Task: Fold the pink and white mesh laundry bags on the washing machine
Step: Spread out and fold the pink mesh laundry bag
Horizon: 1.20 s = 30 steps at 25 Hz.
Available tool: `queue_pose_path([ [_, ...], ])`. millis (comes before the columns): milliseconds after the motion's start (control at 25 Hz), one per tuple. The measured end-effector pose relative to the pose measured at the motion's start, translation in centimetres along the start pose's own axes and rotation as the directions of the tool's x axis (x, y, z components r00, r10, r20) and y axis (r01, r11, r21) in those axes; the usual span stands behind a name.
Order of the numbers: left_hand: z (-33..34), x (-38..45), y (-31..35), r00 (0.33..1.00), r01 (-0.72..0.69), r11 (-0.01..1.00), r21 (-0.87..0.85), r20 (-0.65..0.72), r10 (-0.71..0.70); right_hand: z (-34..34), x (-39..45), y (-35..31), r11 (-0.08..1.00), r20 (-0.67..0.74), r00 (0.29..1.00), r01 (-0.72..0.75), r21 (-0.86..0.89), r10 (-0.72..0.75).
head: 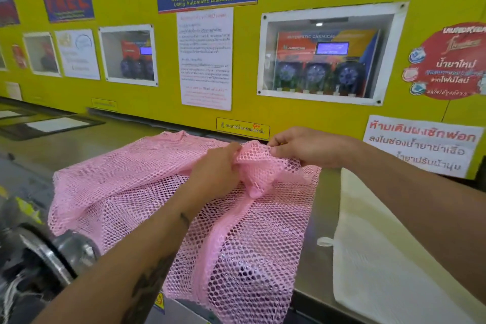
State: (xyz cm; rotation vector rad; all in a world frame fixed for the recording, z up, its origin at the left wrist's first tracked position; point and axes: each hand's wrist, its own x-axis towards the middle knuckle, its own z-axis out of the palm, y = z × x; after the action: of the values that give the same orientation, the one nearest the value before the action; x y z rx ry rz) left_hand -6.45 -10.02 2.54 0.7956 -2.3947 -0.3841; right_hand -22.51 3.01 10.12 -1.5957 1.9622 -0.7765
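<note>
A: Start at the hands. What has each got?

B: The left hand (215, 166) is closed on a bunch of the pink mesh laundry bag (163, 192) near its far edge, fingers curled into the netting. The right hand (302, 147) pinches the same far edge just to the right, thumb against fingertips, with a raised ridge of mesh between the two hands.

A: Where does the bag lie?

B: Spread over the steel top of the washing machine (323, 205), its near end drooping over the front edge. The white mesh laundry bag (389, 258) lies flat to the right, apart from the pink one, untouched.

A: How will the pink one handle?

B: I'd judge it very light and limp, with open holes that fingers catch in easily. It will not hold a crease, so each fold likely needs pressing flat. The corners and the zip band (223, 231) down the middle look the firmest places to grip.

A: Anything you can't make out?

B: What the right fingertips hold beyond mesh, perhaps a zip pull, is too small to tell. The bag's near end runs out of view, and the left forearm covers part of it. The white bag's right side is cut off too.
</note>
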Motion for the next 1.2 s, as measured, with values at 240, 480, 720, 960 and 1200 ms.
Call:
queue_pose_path([
  [240,-9.6,0.5,0.4,0.97,0.027,0.996,-0.088,0.243,-0.005,-0.9,0.4,1.2,0.991,-0.102,0.993,0.038,-0.129,-0.052],
  [480,-14.3,-2.6,2.9,0.651,0.144,0.987,-0.071,0.758,-0.04,-1.9,0.2,2.0,0.995,0.293,0.952,-0.099,0.013,0.091],
  [720,-6.8,-6.0,5.1,0.917,-0.08,0.997,-0.013,0.39,0.079,-0.6,1.1,4.4,0.704,-0.004,0.98,-0.146,-0.695,0.199],
  [960,-1.3,-9.7,9.8,0.807,-0.018,0.966,0.258,0.574,-0.138,-0.1,1.9,7.7,0.668,-0.072,0.985,-0.161,-0.726,0.159],
  [1200,-1.6,-9.3,8.6,0.877,-0.006,0.993,0.121,0.478,-0.053,0.6,3.3,9.0,0.68,-0.186,0.981,-0.095,-0.727,-0.062],
])
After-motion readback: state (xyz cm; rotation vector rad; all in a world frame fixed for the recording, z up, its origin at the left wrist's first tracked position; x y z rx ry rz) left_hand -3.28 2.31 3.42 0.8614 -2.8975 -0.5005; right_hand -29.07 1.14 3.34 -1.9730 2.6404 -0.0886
